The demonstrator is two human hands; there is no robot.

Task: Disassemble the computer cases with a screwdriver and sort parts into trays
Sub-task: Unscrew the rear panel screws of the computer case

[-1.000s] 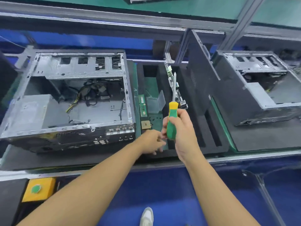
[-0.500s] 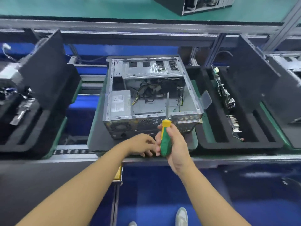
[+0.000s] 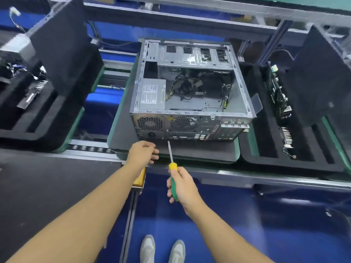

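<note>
Dark flat mat (image 3: 199, 151) under steel case (image 3: 190, 88); R hand (image 3: 183, 188) grips green-yellow screwdriver (image 3: 173, 166), L hand (image 3: 141, 152) loosely curled

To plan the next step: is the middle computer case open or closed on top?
Open. The computer case has no top panel; its power supply and cables show inside.

In my right hand (image 3: 183, 186), green-and-yellow-handled steel screwdriver (image 3: 172, 166): handle mostly hidden by my fingers. At far left, black foam tray (image 3: 38, 137): cut by the edge. Also, white power-supply label (image 3: 149, 93): print too small to read.
</note>
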